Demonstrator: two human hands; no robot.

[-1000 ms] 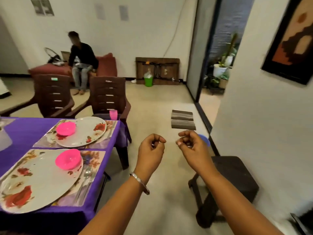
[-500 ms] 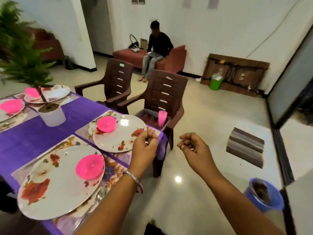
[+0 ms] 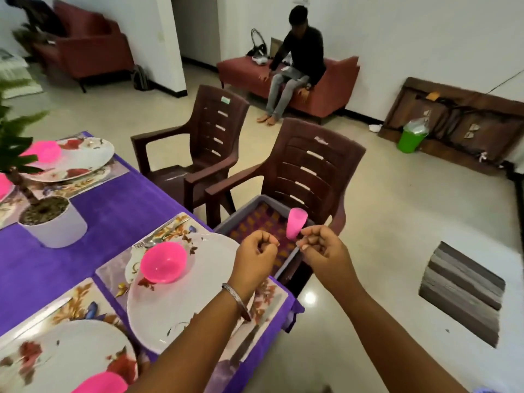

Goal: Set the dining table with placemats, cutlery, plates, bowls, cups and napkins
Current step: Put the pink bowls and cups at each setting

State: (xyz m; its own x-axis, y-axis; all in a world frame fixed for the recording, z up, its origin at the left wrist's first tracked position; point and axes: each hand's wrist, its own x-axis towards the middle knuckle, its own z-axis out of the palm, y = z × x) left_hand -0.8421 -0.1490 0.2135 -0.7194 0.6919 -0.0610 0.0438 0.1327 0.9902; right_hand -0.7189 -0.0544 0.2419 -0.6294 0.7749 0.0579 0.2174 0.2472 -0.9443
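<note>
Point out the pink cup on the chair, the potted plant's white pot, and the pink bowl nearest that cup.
pink cup (image 3: 295, 226): head view, middle of its side wall.
white pot (image 3: 58, 229): head view, front of its wall.
pink bowl (image 3: 163, 262): head view, inside the hollow.

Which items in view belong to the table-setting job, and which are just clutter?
Job items: floral plates, pink bowls, placemats, cutlery, pink cup standing in the tray on the near chair, both hands, left and right, curled and empty.

Lying about: potted plant, green bin, striped mat, sofa, far chair.
</note>
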